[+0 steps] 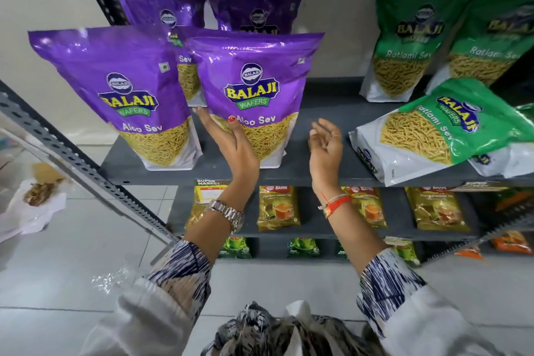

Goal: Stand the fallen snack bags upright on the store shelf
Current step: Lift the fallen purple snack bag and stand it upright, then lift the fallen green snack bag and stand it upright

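Note:
Two purple Aloo Sev bags stand upright at the front of the dark shelf (pixel 318 170). My left hand (pixel 231 147) grips the lower left edge of the right purple bag (pixel 254 78), thumb on its front and fingers behind. The other front purple bag (pixel 115 84) stands to its left. My right hand (pixel 325 147) hovers open just right of the held bag, touching nothing. A green Ratlami Sev bag (pixel 433 130) lies fallen on the shelf's right side, resting on another fallen bag (pixel 508 162).
More purple bags (pixel 254 9) stand at the back, and two green bags (pixel 404 46) stand upright at the back right. Tea packets (pixel 278 208) fill the lower shelves. A slotted metal post (pixel 72 159) slants at the left, with litter on the floor.

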The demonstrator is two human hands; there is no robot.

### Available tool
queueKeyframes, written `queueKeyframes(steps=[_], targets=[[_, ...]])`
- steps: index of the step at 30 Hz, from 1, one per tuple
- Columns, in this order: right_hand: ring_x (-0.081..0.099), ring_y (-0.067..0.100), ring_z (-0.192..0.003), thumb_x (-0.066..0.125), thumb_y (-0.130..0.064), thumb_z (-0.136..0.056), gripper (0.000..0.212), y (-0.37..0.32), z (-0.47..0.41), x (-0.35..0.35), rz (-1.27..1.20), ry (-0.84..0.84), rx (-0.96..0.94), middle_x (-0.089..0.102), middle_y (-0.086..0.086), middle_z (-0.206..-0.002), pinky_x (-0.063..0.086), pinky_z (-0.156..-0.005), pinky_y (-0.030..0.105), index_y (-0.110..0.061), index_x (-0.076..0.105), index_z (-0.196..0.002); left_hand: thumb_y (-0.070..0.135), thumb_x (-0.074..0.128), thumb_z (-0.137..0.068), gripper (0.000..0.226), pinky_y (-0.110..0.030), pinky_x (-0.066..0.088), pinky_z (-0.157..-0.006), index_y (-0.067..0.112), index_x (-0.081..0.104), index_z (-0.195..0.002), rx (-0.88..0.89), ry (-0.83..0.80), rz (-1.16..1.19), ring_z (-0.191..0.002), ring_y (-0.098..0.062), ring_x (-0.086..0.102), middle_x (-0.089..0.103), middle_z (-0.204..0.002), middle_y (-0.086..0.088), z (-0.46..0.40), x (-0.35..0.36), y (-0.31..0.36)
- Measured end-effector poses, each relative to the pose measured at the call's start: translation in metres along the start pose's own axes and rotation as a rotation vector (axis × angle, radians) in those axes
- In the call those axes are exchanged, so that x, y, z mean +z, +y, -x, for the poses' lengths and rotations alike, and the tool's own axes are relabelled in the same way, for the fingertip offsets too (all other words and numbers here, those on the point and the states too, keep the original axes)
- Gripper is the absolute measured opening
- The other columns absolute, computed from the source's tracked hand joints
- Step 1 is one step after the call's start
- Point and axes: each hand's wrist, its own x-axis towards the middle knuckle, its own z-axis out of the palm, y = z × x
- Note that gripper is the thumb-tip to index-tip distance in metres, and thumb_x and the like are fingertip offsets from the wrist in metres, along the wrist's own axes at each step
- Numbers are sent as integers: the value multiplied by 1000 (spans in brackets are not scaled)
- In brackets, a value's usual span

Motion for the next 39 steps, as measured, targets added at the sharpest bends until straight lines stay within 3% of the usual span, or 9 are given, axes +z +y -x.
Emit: queueKeyframes(steps=[3,7,10,14,19,24,28,34,39], targets=[[60,10,-100,52,-4,-89,21,-13,-5,-31,-22,168,-72,61,10,-110,48,-91,19,-14,53,-108,14,37,-96,62,-19,9,-118,3,1,-145,206,27,-92,-140,4,-1,-6,-156,-9,22,17,7],[61,12,-83,53,-3,-82,26,-22,-26,-86,-122,493,-88,63,8,-94,52,-82,33,-27,53,-90,10,39,-94,57,-48,5,-120,0,10,-142,340,-96,-215,-144,-22,-1,5,-153,-30,55,55,1],[56,14,-74,54,3,-79,27,-23,-47,-130,-180,638,-78,54,6,-81,51,-72,30,-23,51,-86,14,35,-96,52,-43,6,-121,3,16,-143,446,-342,-226,-144,-21,3,12,-152,-13,75,96,-1],[52,20,-79,63,0,-82,30,-16,-59,-168,-140,747,167,45,10,-100,48,-67,15,-11,39,-94,23,34,-96,47,-14,15,-112,7,30,-141,243,-675,-294,-141,-18,26,30,-151,-5,75,164,10],[53,3,-65,62,-5,-85,21,-11,-66,-188,-227,713,302,49,6,-80,48,-70,26,-1,43,-93,35,34,-96,45,-38,41,-93,2,55,-118,-94,-939,-701,-118,-39,52,58,-125,-27,56,241,11],[50,22,-93,57,-19,-90,19,-10,-68,-201,-386,539,520,51,5,-94,44,-91,41,-21,40,-82,19,49,-92,28,-28,46,-83,1,61,-109,-383,-1139,-658,-98,-26,61,60,-122,-19,52,274,4],[49,22,-83,53,-16,-92,20,-10,-72,-213,-379,457,530,52,5,-83,44,-79,39,-18,42,-75,16,50,-91,22,-19,52,-63,4,63,-104,-525,-1129,-546,-56,-6,65,65,-93,-8,57,277,4],[47,22,-75,53,-20,-91,22,-7,-83,-237,-296,388,502,50,7,-78,42,-72,41,-20,44,-71,23,66,-78,23,-46,49,-97,5,67,-94,-665,-973,-485,-97,-36,64,67,-106,-23,63,262,-4],[48,21,-76,55,-15,-90,23,-14,-89,-264,-235,340,411,51,6,-76,45,-73,33,-20,48,-69,6,62,-79,11,-30,55,-79,9,69,-87,-665,-729,-241,-66,-15,68,74,-63,3,88,240,-5]])
